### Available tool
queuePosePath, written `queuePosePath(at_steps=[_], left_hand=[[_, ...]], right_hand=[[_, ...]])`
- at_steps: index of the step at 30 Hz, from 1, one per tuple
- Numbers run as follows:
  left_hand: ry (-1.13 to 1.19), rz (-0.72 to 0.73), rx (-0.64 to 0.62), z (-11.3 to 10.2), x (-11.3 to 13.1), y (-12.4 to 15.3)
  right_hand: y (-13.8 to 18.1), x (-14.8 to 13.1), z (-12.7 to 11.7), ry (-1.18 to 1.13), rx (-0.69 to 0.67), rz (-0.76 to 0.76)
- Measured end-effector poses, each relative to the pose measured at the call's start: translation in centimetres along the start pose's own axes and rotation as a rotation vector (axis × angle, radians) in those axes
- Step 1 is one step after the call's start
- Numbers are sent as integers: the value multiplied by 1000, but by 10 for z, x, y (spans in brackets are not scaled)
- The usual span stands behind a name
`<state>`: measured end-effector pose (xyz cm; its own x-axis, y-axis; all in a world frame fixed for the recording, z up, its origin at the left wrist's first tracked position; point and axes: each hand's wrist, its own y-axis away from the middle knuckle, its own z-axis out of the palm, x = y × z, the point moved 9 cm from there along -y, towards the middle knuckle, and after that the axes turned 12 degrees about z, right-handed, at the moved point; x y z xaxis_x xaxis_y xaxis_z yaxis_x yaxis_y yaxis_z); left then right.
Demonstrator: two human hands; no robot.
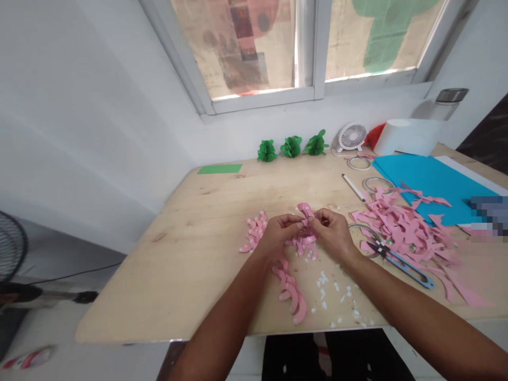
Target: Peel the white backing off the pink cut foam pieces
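Note:
My left hand (278,234) and my right hand (332,230) meet over the middle of the wooden table (190,254). Both pinch a small pink paper piece (305,211), its folded top sticking up between my fingertips. More pink cut shapes (307,244) lie right under my hands. A row of curved pink petals (291,288) runs toward the table's front edge, and another cluster of petals (254,233) lies just left of my left hand.
A heap of pink paper scraps (405,230) and scissors (400,259) lie right of my hands. Blue paper sheets (432,185), a white pen (353,187), wire rings (375,183), a small white fan (352,136), three green paper flowers (291,146), a green sheet (219,169). White bits (333,296) dot the front.

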<state>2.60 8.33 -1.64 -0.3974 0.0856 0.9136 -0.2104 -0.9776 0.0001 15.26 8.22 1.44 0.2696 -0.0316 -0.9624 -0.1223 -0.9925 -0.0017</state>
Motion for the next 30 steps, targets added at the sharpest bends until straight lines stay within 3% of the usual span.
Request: queuePosePath(at_steps=[30], left_hand=[[-41, 11, 25, -2, -2, -2]], right_hand=[[-1, 3, 1, 20, 5, 3]])
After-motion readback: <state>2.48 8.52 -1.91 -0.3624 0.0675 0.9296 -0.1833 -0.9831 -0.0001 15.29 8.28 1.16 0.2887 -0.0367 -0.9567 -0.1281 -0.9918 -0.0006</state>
